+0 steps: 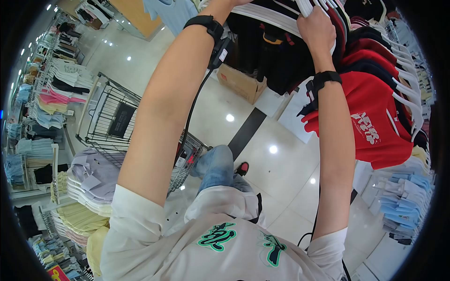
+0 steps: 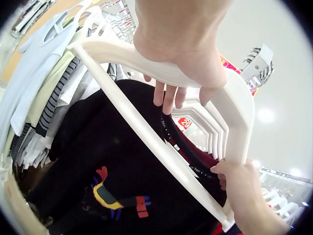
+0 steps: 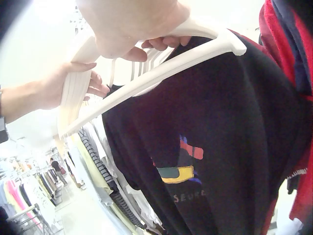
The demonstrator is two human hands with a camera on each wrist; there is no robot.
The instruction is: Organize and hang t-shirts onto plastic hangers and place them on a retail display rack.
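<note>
A white plastic hanger (image 2: 156, 159) spans both hands, with no garment on its front bar. It overlaps a black T-shirt (image 2: 127, 127) that bears a colourful printed figure (image 3: 178, 171). My left hand (image 2: 183, 54) grips one shoulder of the hanger, thumb on the near side and fingers over the far side; in the head view it is mostly cut off at the top edge. My right hand (image 3: 137, 29) curls its fingers round the other shoulder (image 3: 205, 32). More white hangers (image 2: 208, 127) line up closely behind, inside the shirt's neckline.
Red T-shirts (image 1: 370, 117) hang on the right of the rack, and pale and striped tops (image 2: 54, 83) on its left. A wire shopping cart (image 1: 112, 117) stands at my left. Below the rack a cardboard box (image 1: 241, 84) sits on the tiled floor (image 1: 272, 173).
</note>
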